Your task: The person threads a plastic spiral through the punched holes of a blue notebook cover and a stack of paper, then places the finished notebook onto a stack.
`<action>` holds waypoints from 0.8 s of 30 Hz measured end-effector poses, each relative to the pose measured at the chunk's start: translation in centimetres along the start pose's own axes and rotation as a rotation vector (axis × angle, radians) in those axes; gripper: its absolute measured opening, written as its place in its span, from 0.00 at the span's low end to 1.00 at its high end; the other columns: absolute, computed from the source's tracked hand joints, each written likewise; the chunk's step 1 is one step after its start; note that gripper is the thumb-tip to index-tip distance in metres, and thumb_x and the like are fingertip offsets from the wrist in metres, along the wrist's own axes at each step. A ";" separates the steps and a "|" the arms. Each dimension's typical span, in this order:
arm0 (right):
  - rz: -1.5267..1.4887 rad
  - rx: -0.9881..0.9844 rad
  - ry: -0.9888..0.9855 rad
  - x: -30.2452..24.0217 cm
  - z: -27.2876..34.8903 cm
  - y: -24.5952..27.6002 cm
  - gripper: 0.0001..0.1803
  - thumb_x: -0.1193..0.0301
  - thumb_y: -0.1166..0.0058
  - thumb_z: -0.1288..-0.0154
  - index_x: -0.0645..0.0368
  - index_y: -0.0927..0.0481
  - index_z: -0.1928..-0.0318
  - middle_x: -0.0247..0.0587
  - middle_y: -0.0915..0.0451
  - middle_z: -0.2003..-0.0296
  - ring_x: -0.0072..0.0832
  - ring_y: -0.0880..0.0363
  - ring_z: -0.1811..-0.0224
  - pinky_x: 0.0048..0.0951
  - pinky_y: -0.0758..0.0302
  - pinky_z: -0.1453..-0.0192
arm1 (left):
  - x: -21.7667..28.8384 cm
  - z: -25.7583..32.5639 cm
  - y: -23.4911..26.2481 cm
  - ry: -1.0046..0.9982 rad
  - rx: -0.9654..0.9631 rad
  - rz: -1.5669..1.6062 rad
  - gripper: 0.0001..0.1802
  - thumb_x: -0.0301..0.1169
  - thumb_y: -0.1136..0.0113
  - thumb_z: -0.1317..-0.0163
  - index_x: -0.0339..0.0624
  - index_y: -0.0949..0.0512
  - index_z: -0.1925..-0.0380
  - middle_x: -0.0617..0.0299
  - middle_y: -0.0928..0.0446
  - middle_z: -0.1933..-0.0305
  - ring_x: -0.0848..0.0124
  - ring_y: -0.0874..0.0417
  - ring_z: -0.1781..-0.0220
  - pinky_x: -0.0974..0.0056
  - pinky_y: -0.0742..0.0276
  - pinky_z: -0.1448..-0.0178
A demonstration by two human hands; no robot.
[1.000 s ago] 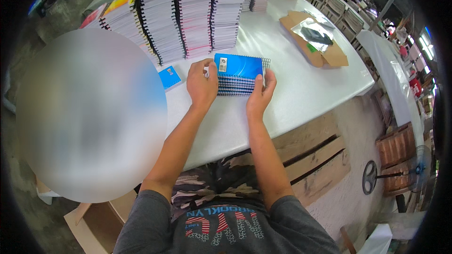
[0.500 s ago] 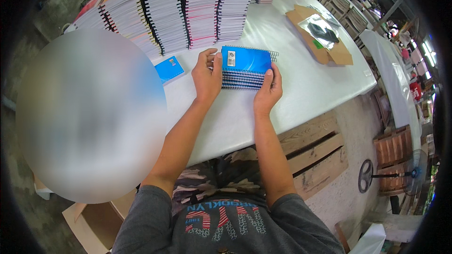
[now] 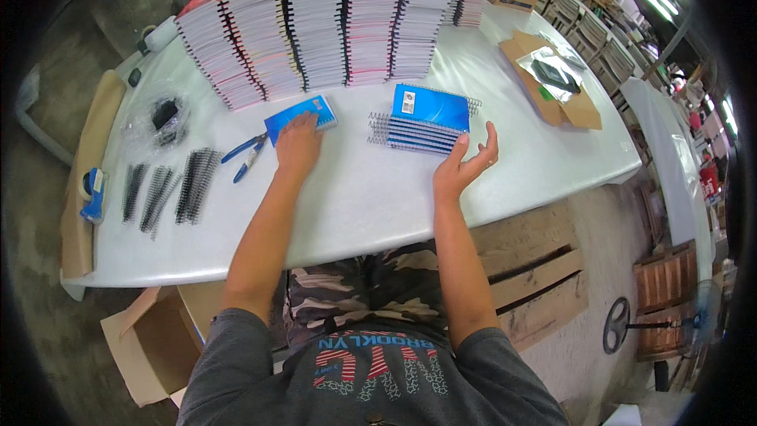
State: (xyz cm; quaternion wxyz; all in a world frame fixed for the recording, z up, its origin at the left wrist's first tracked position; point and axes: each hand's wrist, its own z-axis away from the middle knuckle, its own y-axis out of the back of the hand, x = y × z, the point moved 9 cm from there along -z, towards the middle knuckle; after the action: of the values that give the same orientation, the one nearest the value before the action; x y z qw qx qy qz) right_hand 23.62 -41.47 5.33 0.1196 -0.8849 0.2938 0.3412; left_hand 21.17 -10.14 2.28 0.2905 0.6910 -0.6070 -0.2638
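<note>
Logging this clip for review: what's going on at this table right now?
A person stands at a white table sorting spiral-bound notebooks. The left hand lies flat on a single blue notebook, beside blue-handled pliers. The right hand is open, just off the near edge of a small stack of blue notebooks, holding nothing. Tall stacks of notebooks line the far side, and loose black spiral coils lie at the left.

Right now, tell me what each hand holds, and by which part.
Nothing is gripped. The left hand lies flat on the single blue notebook, covering its near edge. The right hand is open, palm up, beside the blue stack, apart from it.
</note>
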 end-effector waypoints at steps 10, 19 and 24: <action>-0.116 -0.844 0.419 -14.8 12.1 -4.7 0.34 0.68 0.38 0.50 0.49 0.31 0.39 0.37 0.37 0.36 0.39 0.45 0.31 0.45 0.44 0.34 | 1.0 2.6 11.8 0.582 -0.234 0.754 0.18 0.32 0.50 0.35 0.37 0.27 0.47 0.53 0.19 0.61 0.62 0.17 0.62 0.62 0.22 0.58; -0.718 -1.155 -0.509 -8.8 10.9 -6.7 0.18 0.78 0.41 0.45 0.58 0.23 0.52 0.36 0.21 0.58 0.26 0.24 0.58 0.25 0.28 0.51 | -1.0 7.5 10.8 0.679 -0.262 1.302 0.24 0.18 0.55 0.43 0.33 0.34 0.44 0.57 0.29 0.51 0.70 0.25 0.55 0.65 0.27 0.49; -0.875 -1.165 -0.803 -5.7 13.4 -7.7 0.13 0.74 0.39 0.43 0.59 0.27 0.58 0.39 0.21 0.60 0.21 0.26 0.56 0.25 0.29 0.50 | 0.7 9.5 7.2 0.809 -0.332 1.468 0.22 0.15 0.52 0.45 0.35 0.32 0.48 0.61 0.30 0.59 0.76 0.26 0.61 0.72 0.28 0.60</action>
State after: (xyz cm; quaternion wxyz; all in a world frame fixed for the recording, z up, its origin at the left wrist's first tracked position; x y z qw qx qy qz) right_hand 17.78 -27.29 -0.64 -0.1401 -0.6504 -0.3652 0.6512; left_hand 9.52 -12.30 0.94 0.6797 0.1121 -0.7040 0.1728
